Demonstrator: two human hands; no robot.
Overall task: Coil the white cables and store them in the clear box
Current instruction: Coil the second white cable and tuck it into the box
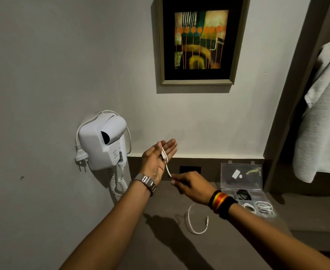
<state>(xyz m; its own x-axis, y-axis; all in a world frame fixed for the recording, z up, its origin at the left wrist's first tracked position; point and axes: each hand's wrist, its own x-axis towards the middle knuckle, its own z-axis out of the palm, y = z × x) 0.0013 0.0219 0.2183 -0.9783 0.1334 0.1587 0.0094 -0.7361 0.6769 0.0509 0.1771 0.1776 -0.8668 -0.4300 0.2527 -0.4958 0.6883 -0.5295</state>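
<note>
a: so the left hand (157, 159) is flat and spread, palm up, with the cable (165, 159) looped across the fingers. the right hand (187, 185) pinches the same cable just below that loop and pulls it taut. the rest trails down from the pinch and curls on the counter (160, 240), plug end free.

b: how's it gonna handle?

a: light, thin, floppy i'd say — it'll spring loose if tension drops. i'd keep the pinch close to the palm and feed short lengths round the fingers, not grab near the plug.

b: and the box?

a: the box (255, 201) sits off to the right of the pinching hand, lid up, with white coils already inside plus something black. the right wrist covers its near-left corner, so can't tell how much room's left. the right fingertips are blurry too — can't see which ones are doing the pinching.
</note>
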